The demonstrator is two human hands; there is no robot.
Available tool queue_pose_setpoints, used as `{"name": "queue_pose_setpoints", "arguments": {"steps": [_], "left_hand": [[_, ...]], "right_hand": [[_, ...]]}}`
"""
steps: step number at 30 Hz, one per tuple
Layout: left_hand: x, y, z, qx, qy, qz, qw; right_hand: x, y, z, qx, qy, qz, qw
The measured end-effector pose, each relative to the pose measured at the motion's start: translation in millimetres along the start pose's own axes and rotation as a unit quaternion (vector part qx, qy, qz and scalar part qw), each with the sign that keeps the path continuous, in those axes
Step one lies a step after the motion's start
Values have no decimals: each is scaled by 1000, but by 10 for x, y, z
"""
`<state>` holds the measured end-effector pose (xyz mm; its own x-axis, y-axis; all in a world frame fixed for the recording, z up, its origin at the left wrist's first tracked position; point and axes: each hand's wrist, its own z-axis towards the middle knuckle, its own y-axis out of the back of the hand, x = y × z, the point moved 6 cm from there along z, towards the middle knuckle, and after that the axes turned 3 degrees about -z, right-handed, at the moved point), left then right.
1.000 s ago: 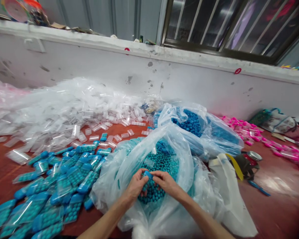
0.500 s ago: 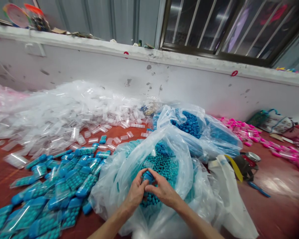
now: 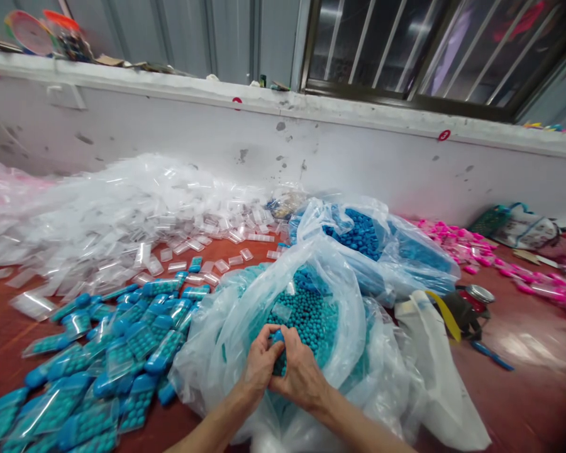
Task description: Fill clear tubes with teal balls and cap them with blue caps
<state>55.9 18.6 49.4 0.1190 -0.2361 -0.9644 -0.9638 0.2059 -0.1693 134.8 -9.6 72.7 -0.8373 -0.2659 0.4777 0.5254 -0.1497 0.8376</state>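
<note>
My left hand (image 3: 258,360) and my right hand (image 3: 300,366) meet over an opened clear plastic bag (image 3: 349,308). The bag holds round teal beads (image 3: 302,311), with blue caps among them near the back. Between my fingertips is a small container with a blue cap (image 3: 277,336); both hands are closed on it, and my fingers hide most of its body. To the left lies a heap of flat clear containers (image 3: 139,340) filled with teal beads and capped in blue.
Behind that heap spreads a large pile of empty clear containers (image 3: 146,207). A second bag of blue caps (image 3: 358,233) stands beyond the bead bag. Pink pieces (image 3: 471,245), a red jar (image 3: 476,296) and a blue tool (image 3: 493,355) lie at right, before a white wall (image 3: 358,163).
My right hand has turned and its fingers have closed over the container's top. The container is now more covered by my fingers. The heaps and bags look the same.
</note>
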Motion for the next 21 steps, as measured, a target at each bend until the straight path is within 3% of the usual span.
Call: {"name": "queue_pose_setpoints", "arguments": {"steps": [5, 8, 11, 13, 15, 17, 19, 20, 21], "left_hand": [[-35, -57, 26, 37, -19, 77, 996], [-148, -20, -22, 49, -31, 134, 989], [-370, 270, -117, 7, -66, 202, 977], [-608, 631, -179, -63, -103, 262, 958], [-893, 1042, -234, -154, -136, 336, 919], [-1186, 1392, -314, -279, -168, 433, 841], [-1398, 1513, -431, -380, -223, 494, 750], [-1434, 1478, -483, -403, -255, 501, 723], [-1413, 1387, -512, -398, -283, 496, 718]], "right_hand": [[-41, -58, -90, -24, -47, 46, 998], [-4, -18, -63, 50, -58, 130, 989], [-28, 46, 34, 168, -43, 202, 964], [-184, 126, 170, 180, -53, 175, 967], [-410, 195, 352, 154, -75, 88, 981], [-612, 206, 531, 137, -103, -1, 985], [-731, 162, 678, 134, -128, -64, 981], [-749, 118, 735, 141, -130, -83, 978], [-744, 64, 780, 152, -126, -94, 976]]}}
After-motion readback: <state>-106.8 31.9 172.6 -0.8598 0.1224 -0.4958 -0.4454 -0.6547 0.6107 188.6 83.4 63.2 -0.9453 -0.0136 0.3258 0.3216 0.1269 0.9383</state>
